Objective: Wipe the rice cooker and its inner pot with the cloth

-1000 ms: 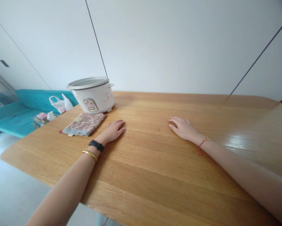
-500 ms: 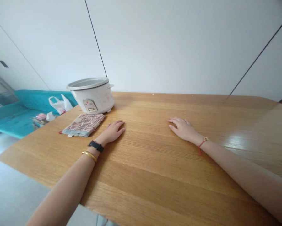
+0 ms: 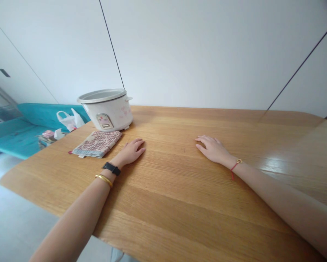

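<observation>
My left hand (image 3: 130, 152) lies palm down on the wooden table (image 3: 163, 182), its fingers stretched out and nothing held. Just left of it is a folded towel (image 3: 98, 143), checked in reddish brown and white with a pale blue edge. Behind the towel stands a white rice cooker (image 3: 107, 111) with pink flowers, a front switch panel and no lid on top; its inside is mostly hidden. My right hand (image 3: 212, 148) also rests flat on the wood, right of the middle, fingers extended and holding nothing.
A white wall (image 3: 196, 54) with dark seams rises right behind the table. Beyond the left edge is a teal bench (image 3: 16, 140) bearing a white plastic bag (image 3: 68, 121) and small items. Pale floor (image 3: 18, 214) shows at lower left.
</observation>
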`<action>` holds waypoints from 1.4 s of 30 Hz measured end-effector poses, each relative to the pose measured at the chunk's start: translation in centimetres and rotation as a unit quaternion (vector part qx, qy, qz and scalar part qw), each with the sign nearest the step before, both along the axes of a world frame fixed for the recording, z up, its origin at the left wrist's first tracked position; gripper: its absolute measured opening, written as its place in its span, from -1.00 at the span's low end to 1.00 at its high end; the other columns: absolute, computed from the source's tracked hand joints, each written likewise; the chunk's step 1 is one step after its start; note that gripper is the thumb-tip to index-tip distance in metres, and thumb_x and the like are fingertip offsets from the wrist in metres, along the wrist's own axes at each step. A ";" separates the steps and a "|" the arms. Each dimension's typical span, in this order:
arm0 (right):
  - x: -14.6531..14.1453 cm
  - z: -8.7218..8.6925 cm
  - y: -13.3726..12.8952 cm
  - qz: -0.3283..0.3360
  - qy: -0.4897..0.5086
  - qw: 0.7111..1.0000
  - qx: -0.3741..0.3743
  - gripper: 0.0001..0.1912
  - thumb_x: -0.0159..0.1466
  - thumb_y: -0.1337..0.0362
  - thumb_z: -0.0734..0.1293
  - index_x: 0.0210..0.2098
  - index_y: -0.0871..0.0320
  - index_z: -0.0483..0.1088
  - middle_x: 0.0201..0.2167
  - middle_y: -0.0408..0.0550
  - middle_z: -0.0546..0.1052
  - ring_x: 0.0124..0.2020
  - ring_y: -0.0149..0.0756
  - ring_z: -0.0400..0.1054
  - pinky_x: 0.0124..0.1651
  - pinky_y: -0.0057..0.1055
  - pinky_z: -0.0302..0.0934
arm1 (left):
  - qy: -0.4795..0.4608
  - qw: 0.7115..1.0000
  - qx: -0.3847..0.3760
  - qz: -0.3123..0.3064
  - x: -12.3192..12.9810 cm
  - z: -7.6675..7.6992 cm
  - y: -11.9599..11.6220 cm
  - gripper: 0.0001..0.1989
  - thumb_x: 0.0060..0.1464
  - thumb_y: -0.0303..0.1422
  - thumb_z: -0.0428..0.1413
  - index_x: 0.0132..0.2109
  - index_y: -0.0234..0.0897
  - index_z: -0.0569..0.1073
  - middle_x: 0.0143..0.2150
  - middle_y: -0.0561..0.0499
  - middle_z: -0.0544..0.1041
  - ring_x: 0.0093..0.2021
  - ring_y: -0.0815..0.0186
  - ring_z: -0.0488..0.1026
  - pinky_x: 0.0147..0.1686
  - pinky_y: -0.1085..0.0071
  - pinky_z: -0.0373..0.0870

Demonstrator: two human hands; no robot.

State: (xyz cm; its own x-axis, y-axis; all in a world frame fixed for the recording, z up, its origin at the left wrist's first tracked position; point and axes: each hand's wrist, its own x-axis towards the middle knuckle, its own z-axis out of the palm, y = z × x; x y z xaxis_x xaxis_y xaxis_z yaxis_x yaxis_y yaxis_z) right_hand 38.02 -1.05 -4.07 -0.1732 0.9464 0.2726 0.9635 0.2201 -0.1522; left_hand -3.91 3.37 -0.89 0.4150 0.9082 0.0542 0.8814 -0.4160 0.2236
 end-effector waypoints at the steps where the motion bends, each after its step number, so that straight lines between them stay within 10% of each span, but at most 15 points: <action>1: 0.0 0.0 0.0 0.000 0.001 1.000 0.000 -0.58 0.51 0.12 0.14 0.22 0.08 0.45 0.32 0.06 0.38 0.38 0.04 0.19 0.38 0.21 0.07 | 0.000 1.000 0.000 0.001 0.0 0.0 0.0 -0.33 0.34 -0.04 -0.13 0.41 -0.33 0.34 0.48 -0.22 0.27 0.48 0.02 0.19 0.47 -0.04 0.03; 42: -0.2 0.2 -0.1 0.002 0.000 1.000 -0.010 -0.55 0.50 0.11 0.14 0.23 0.10 0.44 0.33 0.09 0.36 0.39 0.04 0.18 0.39 0.24 0.05 | -0.005 1.000 0.005 -0.008 -0.3 -0.2 0.2 -0.34 0.33 -0.03 -0.12 0.39 -0.32 0.35 0.49 -0.23 0.26 0.48 0.04 0.20 0.46 0.01 0.06</action>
State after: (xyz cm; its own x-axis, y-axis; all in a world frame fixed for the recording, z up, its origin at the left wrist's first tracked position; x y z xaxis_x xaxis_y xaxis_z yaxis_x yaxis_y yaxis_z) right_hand 37.82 -1.16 -3.87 -0.1775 0.9507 0.2544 0.9627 0.2213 -0.1555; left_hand -4.19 3.57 -1.05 0.4280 0.9012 0.0674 0.8728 -0.4316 0.2278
